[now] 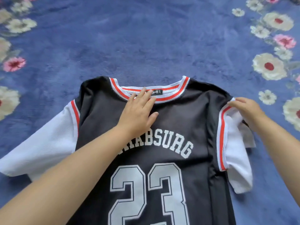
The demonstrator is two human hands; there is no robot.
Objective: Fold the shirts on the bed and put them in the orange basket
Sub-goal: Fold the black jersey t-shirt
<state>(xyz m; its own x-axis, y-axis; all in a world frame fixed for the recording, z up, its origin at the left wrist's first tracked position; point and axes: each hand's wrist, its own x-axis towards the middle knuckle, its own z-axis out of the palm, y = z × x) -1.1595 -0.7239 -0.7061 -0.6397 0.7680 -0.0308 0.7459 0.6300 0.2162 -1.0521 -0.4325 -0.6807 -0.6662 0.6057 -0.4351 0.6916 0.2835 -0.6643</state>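
A black jersey shirt [175,127] with white sleeves, red-and-white trim and the number 23 lies face up on the bed, collar away from me. My left hand [139,109] lies flat on its chest just below the collar, fingers straight. My right hand [246,109] is at the shirt's right shoulder, fingers curled on the top edge of the white right sleeve [233,143], which is bunched and partly folded. The left sleeve [43,143] lies spread out flat. The orange basket is not in view.
The bed is covered by a blue blanket [146,38] with white and pink flowers along the left and right sides. The shirt's lower part runs out of the frame at the bottom.
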